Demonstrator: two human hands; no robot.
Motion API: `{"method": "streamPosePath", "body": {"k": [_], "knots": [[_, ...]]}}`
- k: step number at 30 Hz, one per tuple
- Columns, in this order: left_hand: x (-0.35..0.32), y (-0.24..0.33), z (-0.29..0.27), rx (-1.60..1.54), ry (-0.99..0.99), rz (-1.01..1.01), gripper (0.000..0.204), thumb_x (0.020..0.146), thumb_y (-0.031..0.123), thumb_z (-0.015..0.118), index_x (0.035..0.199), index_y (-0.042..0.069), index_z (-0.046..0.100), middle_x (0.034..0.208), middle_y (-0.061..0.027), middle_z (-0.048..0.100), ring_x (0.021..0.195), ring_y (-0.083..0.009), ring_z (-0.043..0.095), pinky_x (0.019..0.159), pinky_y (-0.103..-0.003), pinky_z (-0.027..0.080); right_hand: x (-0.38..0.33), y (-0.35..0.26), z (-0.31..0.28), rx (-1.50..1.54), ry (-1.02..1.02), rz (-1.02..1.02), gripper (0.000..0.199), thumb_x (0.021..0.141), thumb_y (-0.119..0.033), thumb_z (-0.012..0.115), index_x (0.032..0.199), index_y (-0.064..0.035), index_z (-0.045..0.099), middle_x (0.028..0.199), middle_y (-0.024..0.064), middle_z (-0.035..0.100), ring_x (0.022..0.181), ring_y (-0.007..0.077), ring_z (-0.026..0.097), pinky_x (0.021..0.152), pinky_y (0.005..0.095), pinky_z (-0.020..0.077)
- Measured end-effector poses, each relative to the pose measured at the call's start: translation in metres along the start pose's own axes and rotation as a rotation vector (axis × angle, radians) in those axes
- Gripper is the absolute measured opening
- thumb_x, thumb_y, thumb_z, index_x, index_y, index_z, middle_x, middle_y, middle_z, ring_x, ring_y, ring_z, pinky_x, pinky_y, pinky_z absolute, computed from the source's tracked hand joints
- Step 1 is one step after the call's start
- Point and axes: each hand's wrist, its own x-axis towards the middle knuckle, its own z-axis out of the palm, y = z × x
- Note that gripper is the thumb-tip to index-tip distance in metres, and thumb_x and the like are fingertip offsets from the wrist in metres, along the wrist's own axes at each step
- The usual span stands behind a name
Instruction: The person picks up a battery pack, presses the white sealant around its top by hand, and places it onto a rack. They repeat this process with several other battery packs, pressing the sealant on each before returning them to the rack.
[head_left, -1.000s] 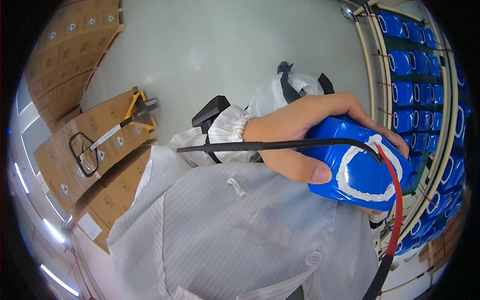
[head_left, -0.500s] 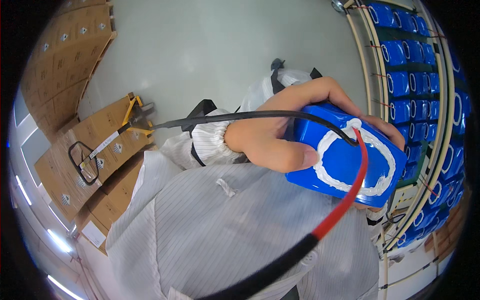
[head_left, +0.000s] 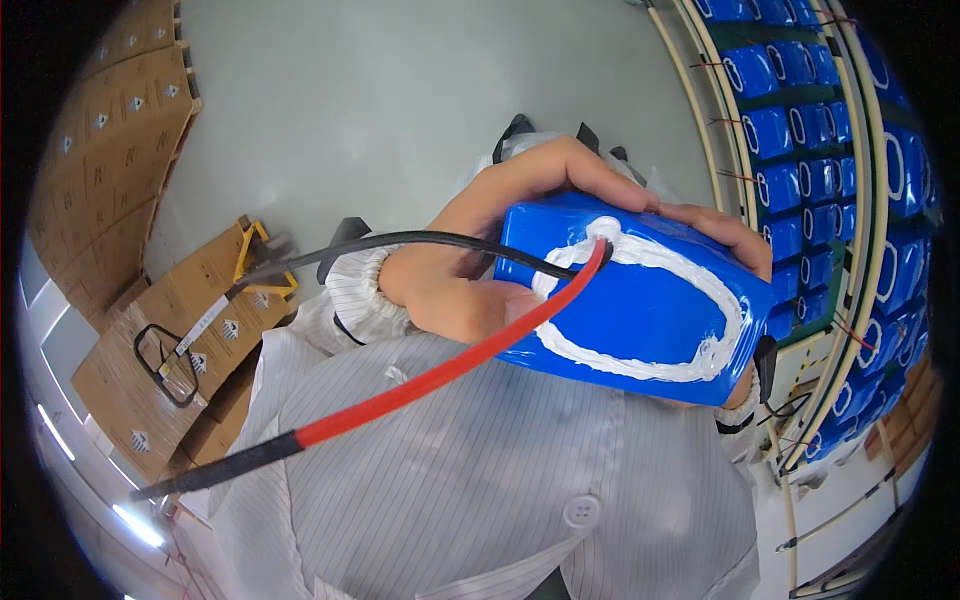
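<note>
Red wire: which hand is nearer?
Left: the left hand has its thumb beside the red wire; the right hand, partly hidden, is at the held pack's right end, farther.

Bright, even indoor light; a lamp (head_left: 138, 525) glares white at lower left; soft sheen lies on the grey floor (head_left: 380, 90); glints mark the blue pack (head_left: 640, 310); the black lead (head_left: 420, 237) blurs toward its free end; rack rails (head_left: 692, 100) bow near the black rim.

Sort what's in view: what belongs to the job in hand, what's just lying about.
In hand:
blue pack, in the left hand
white bead on its face
red lead, black lead

Seemingly apart:
stacked brown cartons
racked blue packs
</note>
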Motion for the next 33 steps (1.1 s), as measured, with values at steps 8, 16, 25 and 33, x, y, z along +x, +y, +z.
{"method": "streamPosePath", "body": {"k": [8,16,25,33], "knots": [[0.002,-0.001,-0.002,0.119,0.059,-0.018,0.077,0.072,0.037,0.074,0.133,-0.004,0.050,0.134,-0.0264,0.057,0.128,-0.0369,0.057,0.108,-0.047,0.047,-0.001,-0.003,0.001,0.051,0.021,-0.001,0.096,0.067,-0.032,0.094,0.139,-0.0015,0.038,0.136,0.0243,0.053,0.125,0.0317,0.058,0.106,0.0415,0.0479],[0.004,0.003,-0.005,0.025,-0.002,-0.038,0.069,0.074,0.015,0.072,0.136,-0.001,0.048,0.136,-0.0205,0.057,0.130,-0.0313,0.056,0.108,-0.044,0.046,-0.001,-0.007,0.005,0.066,0.044,0.038,0.103,0.062,-0.034,0.097,0.140,-0.0014,0.037,0.137,0.0241,0.052,0.125,0.0317,0.057,0.107,0.0417,0.0467],[0.007,0.003,-0.009,0.033,-0.023,-0.028,0.070,0.074,0.021,0.073,0.136,0.000,0.047,0.136,-0.0236,0.056,0.130,-0.0352,0.056,0.107,-0.046,0.046,-0.001,-0.002,-0.003,0.010,0.025,0.056,0.094,0.068,-0.032,0.094,0.139,-0.0019,0.040,0.136,0.0244,0.053,0.125,0.0318,0.058,0.107,0.0414,0.0465],[0.007,0.006,-0.004,0.102,-0.021,-0.039,0.071,0.072,0.022,0.070,0.136,0.001,0.048,0.132,-0.0230,0.057,0.128,-0.0363,0.055,0.107,-0.048,0.045,0.002,-0.002,0.003,0.106,0.055,-0.012,0.090,0.070,-0.029,0.093,0.138,-0.0040,0.040,0.135,0.0247,0.053,0.125,0.0332,0.057,0.106,0.0430,0.0471]]}}
